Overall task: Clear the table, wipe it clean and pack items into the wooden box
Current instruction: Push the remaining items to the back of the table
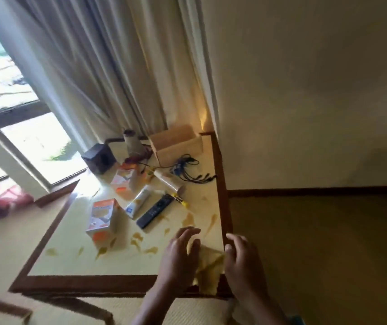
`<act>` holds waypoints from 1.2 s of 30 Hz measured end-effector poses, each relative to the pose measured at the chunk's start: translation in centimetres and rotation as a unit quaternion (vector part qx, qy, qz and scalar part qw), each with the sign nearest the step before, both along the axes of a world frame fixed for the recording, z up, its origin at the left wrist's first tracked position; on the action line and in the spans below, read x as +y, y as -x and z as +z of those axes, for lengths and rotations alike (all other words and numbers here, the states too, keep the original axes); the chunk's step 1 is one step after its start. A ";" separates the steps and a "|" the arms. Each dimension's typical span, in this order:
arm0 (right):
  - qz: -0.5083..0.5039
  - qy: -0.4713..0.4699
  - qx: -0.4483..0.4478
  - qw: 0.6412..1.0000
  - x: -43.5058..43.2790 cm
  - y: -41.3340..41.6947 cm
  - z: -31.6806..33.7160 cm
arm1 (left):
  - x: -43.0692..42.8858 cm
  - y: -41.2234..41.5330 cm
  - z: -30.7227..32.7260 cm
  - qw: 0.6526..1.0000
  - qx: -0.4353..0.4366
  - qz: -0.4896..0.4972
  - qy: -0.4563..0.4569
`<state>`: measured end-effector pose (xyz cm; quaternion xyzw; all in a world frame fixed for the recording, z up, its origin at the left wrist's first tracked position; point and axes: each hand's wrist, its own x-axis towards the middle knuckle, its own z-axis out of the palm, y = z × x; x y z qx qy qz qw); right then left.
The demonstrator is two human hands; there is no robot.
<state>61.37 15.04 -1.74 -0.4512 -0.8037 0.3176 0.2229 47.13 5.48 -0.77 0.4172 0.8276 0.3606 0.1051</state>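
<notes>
A pale table (pixel 75 259) with a dark wooden rim carries amber spill stains (pixel 138 238) across its near half. A yellow cloth (pixel 208 266) lies on the near right corner and hangs over the edge. My left hand (pixel 180 256) rests on the cloth's left side with fingers spread. My right hand (pixel 241 261) is at the cloth's right side by the table rim, fingers bent. An open wooden box (pixel 176 146) stands at the far right corner. A black remote (pixel 156 211), a white tube (pixel 138 204) and two orange-and-white cartons (pixel 102 219) (pixel 123 180) lie in between.
A tangle of black cables (pixel 192 172) lies beside the box. A black cube-shaped device (pixel 98 158), a pale roll (pixel 170 184) and a tall pale bottle (pixel 131 141) stand toward the far side. Curtains (pixel 108 66) and a window (pixel 11 90) are behind; a wall is on the right.
</notes>
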 end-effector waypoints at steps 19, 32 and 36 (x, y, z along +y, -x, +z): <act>-0.068 0.178 -0.231 0.954 -2.3 37.1 -4.5 | -7.2 36.0 -4.5 0.922 -0.040 0.139 0.360; -0.123 0.151 -0.348 0.917 -0.8 40.1 -7.1 | -7.0 37.3 -9.0 0.943 -0.012 0.149 0.298; -0.129 0.145 -0.324 0.926 -0.2 40.1 -6.6 | -6.2 37.7 -8.0 0.956 -0.059 0.186 0.219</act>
